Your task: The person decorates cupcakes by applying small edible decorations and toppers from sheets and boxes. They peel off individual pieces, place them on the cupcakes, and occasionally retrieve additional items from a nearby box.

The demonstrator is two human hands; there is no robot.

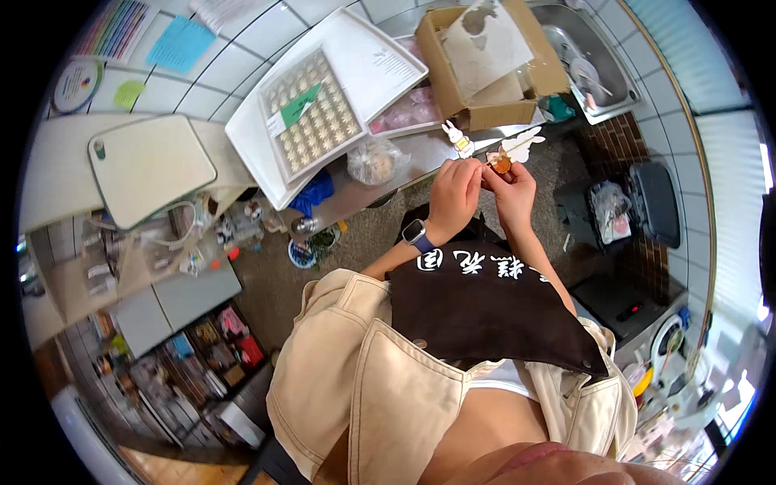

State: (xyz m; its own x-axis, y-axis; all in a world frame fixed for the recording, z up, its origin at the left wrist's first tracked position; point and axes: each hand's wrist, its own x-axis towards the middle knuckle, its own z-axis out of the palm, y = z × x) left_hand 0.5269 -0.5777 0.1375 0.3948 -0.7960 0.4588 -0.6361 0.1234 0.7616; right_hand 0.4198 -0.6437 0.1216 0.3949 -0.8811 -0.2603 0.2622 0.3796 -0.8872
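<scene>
Both hands meet in front of me, near the edge of a stainless steel counter [415, 159]. My right hand [514, 193] pinches a white rabbit cutout [526, 144] with a thin stick across its back and a small orange piece [502, 163] at the fingers. My left hand [451, 197], with a watch on its wrist, has its fingers curled together against the right fingertips; what lies between them is hidden. Just beyond the left hand is another white rabbit cutout [459, 139] with a yellow patch.
A cardboard box [500, 116] stands behind the cutouts, beside a metal sink [615, 106]. To the left, a white tray [379, 51] holds a clear box of small star-shaped pieces [318, 112]. A plastic bag [377, 160] sits nearer. An open bin [612, 203] is at right.
</scene>
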